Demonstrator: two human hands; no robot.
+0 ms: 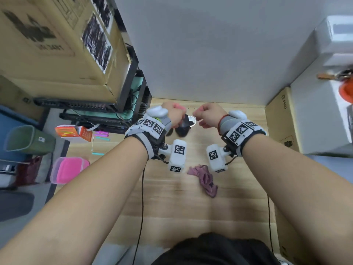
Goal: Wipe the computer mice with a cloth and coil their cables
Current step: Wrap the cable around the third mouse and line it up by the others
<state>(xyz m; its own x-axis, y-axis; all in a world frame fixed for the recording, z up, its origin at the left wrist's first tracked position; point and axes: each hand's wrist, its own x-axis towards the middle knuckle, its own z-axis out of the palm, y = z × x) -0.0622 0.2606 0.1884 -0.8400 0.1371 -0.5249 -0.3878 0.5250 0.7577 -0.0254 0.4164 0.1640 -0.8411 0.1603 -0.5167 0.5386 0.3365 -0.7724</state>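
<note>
My left hand grips a black computer mouse and holds it just above the far part of the wooden table. A second dark mouse lies partly hidden under my left wrist. My right hand is a short gap to the right of the mouse. Its fingers are curled tight and pinch what looks like the thin mouse cable, which is blurred and barely shows. A crumpled purple cloth lies on the table nearer to me, below both wrists, and neither hand touches it.
A small white round object sits behind the mouse. A brown cardboard box and white boxes line the right side. A black rack stands on the left, with small coloured items and a pink container nearby. The grey wall closes off the back.
</note>
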